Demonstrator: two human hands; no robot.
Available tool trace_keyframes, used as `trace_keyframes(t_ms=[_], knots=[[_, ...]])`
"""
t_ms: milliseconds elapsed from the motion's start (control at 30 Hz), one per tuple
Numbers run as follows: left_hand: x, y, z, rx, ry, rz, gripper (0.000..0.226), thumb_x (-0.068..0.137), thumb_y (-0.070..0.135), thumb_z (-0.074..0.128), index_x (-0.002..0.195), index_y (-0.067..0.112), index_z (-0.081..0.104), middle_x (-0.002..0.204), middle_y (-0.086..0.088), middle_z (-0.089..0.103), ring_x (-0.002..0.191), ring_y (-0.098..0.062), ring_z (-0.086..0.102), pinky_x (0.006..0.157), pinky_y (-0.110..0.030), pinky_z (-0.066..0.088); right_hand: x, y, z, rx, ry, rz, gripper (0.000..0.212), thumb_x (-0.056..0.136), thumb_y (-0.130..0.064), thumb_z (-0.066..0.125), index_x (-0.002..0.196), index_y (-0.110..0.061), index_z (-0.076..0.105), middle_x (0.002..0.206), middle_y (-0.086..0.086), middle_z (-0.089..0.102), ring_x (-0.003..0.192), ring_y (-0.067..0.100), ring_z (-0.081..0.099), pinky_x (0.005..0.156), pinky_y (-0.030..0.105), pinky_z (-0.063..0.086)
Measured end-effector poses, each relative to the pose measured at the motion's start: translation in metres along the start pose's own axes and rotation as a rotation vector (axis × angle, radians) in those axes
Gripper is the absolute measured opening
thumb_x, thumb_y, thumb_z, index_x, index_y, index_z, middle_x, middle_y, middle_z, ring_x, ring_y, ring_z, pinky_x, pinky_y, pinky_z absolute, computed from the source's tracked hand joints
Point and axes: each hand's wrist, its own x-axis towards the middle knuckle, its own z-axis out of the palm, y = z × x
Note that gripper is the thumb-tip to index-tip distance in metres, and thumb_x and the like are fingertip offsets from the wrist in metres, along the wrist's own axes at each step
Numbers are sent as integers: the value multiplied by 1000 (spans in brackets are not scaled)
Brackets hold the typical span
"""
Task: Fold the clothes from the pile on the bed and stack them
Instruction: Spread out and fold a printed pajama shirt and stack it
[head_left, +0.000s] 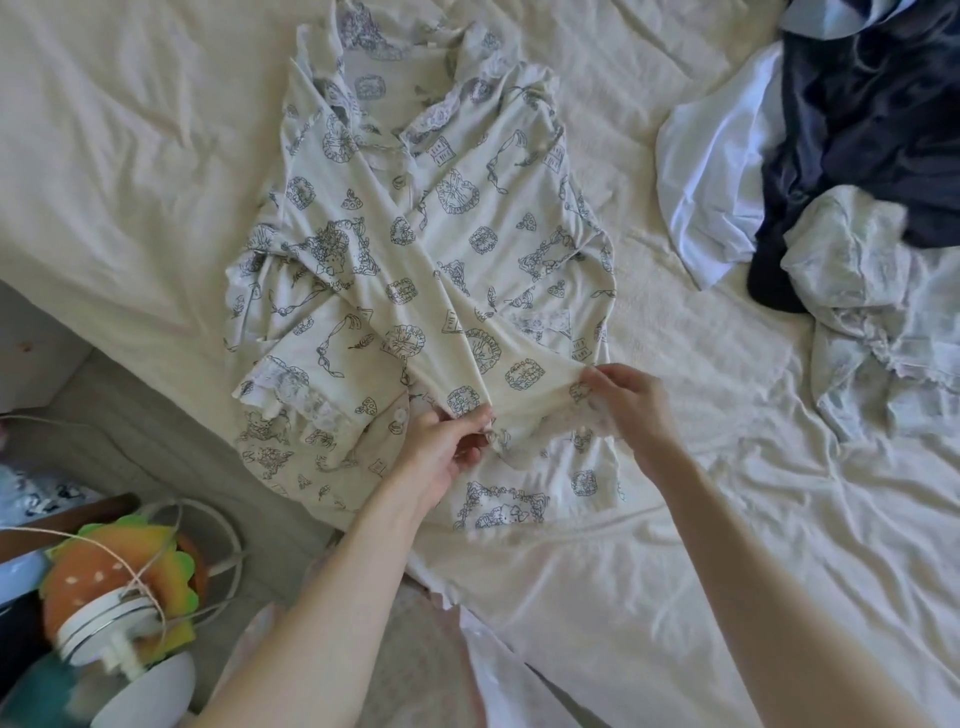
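Pinching the lace-trimmed cuff of one sleeve between them, both hands work at the near end of a printed pyjama top (415, 249), the landmark for what follows. The left hand (447, 449) holds the cuff's left end between thumb and curled fingers; the right hand (626, 402) grips its right end the same way, and the fabric is stretched taut between the two. Both bare forearms reach in from the near edge of the view.

The pyjama top lies front-up on the cream bed sheet (130, 130), collar at the far end and hem toward the person, its near-left corner hanging over the mattress edge. It is pale, with a dark line print and lace along the collar and cuffs. The held sleeve crosses the body diagonally from the far left shoulder down to the hands. The other sleeve is folded over the left side of the body, its lace cuff (291, 389) lying just left of the left hand.

Near left of the top, off the bed, stands a burger-shaped plush toy (119, 566) wound with string, beside white cables.

Right and farther off, well apart from the top, sits the unfolded pile: a white garment (711, 197), a dark navy garment (857, 119) over it, and a crumpled pale printed piece (872, 291) at the near side.
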Motion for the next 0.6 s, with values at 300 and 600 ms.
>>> trace_keyframes(t_ms=[300, 600], knots=[[2, -4, 10, -289, -84, 109, 13, 86, 11, 58, 80, -1, 59, 78, -14, 67, 70, -24, 66, 70, -36, 54, 8, -7, 7, -84, -1, 52, 29, 94, -41, 50, 89, -13, 56, 82, 2, 60, 82, 23, 60, 78, 46, 51], [-4, -14, 9, -131, -27, 29, 6, 84, -5, 59, 82, 0, 62, 68, -6, 71, 59, -15, 67, 56, -26, 57, 10, -6, -9, -125, -11, 27, 16, 88, -13, 60, 80, -4, 69, 82, 13, 60, 76, 19, 53, 70, 33, 42]])
